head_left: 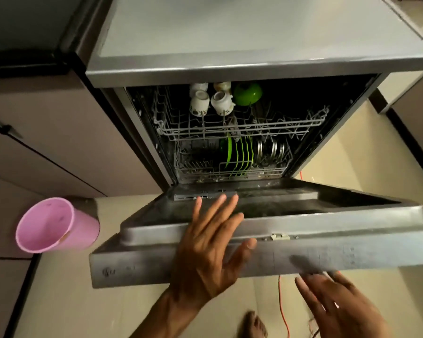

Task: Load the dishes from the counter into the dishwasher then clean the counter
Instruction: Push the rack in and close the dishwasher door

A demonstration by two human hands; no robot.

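Your left hand point(206, 242) lies flat over the top edge of the dishwasher door point(303, 254), fingers point(220, 206) straight and spread wide, thumb along the door's outer face, gripping nothing. Your right hand point(337, 306) is blurred just below the door's edge, fingers straight and loose, holding nothing; whether it touches the door you cannot tell. The door stands partly open, tilted toward you. Inside the dishwasher point(230, 71), the upper rack point(242, 128) carries white cups point(200, 101) upside down and a green bowl point(248, 93) beside them. The lower rack point(230, 172) holds green plates point(239, 154) on edge in a row, with steel plates point(271, 150) just to their right. The desk point(254, 28) above the machine shows a bare grey top. A pink bin point(56, 225) stands on the floor point(64, 301) to the left, and an orange cord point(283, 311) runs across the floor under the door.
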